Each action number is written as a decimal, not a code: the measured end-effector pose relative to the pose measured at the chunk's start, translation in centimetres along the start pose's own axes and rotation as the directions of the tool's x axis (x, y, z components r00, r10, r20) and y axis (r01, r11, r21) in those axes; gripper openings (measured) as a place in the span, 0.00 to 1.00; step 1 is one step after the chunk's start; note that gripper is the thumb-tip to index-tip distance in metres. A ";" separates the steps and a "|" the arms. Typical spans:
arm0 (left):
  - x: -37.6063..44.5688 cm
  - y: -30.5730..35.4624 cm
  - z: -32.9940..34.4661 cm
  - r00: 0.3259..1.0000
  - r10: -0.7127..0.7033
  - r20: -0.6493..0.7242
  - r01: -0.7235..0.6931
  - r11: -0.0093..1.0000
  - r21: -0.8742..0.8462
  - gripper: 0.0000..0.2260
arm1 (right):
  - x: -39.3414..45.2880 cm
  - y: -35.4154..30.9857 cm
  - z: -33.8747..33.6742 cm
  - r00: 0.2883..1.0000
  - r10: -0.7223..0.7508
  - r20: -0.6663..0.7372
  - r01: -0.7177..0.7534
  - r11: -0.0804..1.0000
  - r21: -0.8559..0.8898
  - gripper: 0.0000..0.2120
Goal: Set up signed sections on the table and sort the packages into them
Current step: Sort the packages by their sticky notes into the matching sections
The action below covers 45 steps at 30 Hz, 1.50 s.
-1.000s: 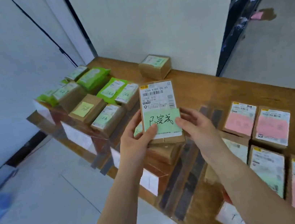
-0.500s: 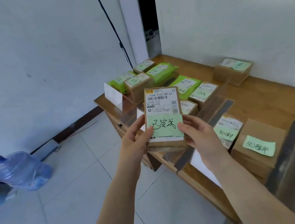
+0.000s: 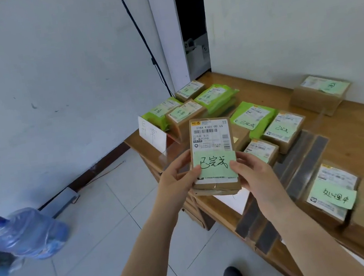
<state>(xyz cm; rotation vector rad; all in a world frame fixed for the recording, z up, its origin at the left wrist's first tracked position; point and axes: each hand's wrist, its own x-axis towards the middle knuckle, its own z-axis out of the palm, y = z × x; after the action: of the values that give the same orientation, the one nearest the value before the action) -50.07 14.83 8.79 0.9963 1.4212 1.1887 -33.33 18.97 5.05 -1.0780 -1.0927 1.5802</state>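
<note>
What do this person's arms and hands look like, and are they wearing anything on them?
Both forearms are bare up to the bottom edge of the picture: no sleeves show. The left hand and right hand wear no gloves, and no rings, watch or bracelet can be seen. Fingernails look short and unpainted.

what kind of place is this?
Probably a small parcel sorting or back-office room: a wooden table of labelled packages with green notes, the box held in both hands, a paper section sign, and a water jug on a tiled floor.

Held package (image 3: 212,154) nearer the table (image 3: 350,128) corner
</note>
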 end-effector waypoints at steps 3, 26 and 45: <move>4.0 0.6 -0.2 0.999 -0.026 0.048 0.023 0.998 0.059 0.17 | 3.2 0.3 -0.2 0.998 0.032 -0.048 -0.030 0.999 0.029 0.09; 22.3 -2.3 5.3 0.810 -0.180 0.559 0.059 0.972 0.228 0.19 | 10.4 1.7 -3.6 0.769 0.172 -0.616 -0.185 0.982 0.043 0.09; 26.5 -6.2 7.4 0.558 -0.230 0.797 -0.290 0.846 0.447 0.11 | 10.7 3.1 -1.3 0.528 0.291 -0.798 -0.510 0.860 -0.024 0.15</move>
<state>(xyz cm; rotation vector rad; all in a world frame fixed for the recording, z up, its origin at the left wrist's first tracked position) -47.23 40.64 -2.24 1.6980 0.9090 0.1510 -34.94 28.88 0.12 -2.0746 -0.4362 1.0617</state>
